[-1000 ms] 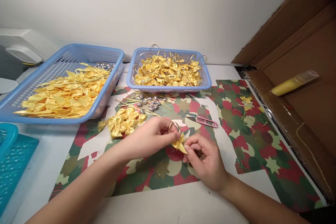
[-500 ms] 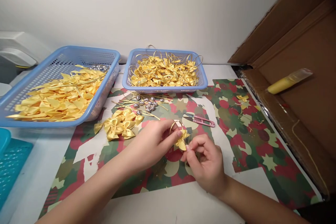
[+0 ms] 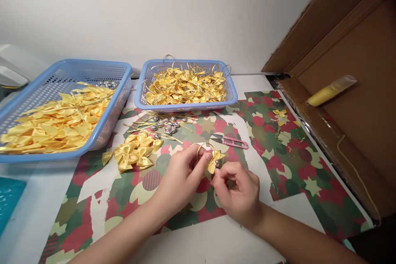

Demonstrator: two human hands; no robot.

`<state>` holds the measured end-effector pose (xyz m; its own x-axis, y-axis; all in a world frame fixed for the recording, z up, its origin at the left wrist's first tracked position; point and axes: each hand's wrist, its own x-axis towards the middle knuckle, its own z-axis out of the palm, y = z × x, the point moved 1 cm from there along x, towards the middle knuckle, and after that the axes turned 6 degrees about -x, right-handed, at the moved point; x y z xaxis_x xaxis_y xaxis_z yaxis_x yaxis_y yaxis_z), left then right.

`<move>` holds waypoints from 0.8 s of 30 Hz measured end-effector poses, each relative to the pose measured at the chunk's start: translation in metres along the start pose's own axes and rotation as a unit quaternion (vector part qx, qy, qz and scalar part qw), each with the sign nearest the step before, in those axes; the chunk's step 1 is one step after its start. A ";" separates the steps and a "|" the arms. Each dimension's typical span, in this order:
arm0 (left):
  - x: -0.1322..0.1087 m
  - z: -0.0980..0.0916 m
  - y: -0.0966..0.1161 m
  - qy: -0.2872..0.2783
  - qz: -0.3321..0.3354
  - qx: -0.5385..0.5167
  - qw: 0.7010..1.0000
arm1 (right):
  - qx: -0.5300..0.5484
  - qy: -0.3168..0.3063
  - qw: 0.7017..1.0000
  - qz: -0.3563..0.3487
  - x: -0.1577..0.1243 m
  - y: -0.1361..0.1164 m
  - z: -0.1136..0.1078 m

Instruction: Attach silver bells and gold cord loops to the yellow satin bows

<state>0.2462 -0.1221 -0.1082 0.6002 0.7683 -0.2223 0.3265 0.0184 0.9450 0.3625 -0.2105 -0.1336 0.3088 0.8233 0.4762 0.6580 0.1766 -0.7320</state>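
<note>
Joining bell (image 3: 217,164) to bow (image 3: 218,156), apparently: left hand (image 3: 187,175) pinching bow, right hand (image 3: 239,192) pinched closed (contents hidden); steady grip needed next.

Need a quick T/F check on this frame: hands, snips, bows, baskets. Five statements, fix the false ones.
1. The left hand holds a yellow bow. True.
2. The right hand grips the pink snips. False: they lie on the patterned sheet.
3. Loose silver balls lie in front of the smaller blue basket. True.
4. The pile of loose bows is right of the snips. False: it is left of them.
5. The larger blue basket contains yellow fabric pieces. True.
</note>
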 end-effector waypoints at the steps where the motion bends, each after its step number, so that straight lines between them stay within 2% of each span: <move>1: 0.000 0.002 -0.001 0.003 -0.007 -0.012 1.000 | -0.011 0.007 1.000 -0.011 0.001 0.000 0.000; 6: -0.002 0.008 -0.005 0.028 -0.024 -0.029 0.999 | -0.061 0.023 0.996 -0.054 0.002 -0.001 0.001; 15: -0.004 0.015 -0.004 0.072 0.001 0.034 0.997 | -0.126 0.023 0.982 -0.139 0.001 0.001 0.004; 20: -0.006 0.017 -0.004 0.072 0.010 0.044 0.996 | -0.160 0.021 0.974 -0.157 0.001 0.002 0.005; 24: -0.006 0.018 -0.005 0.064 0.008 -0.004 0.998 | -0.159 0.017 0.974 -0.159 0.001 0.004 0.005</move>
<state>0.2539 -0.1381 -0.1160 0.5072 0.8440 -0.1744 0.3111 0.0093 0.9503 0.3623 -0.2061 -0.1382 0.0741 0.7354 0.6736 0.9016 0.2393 -0.3603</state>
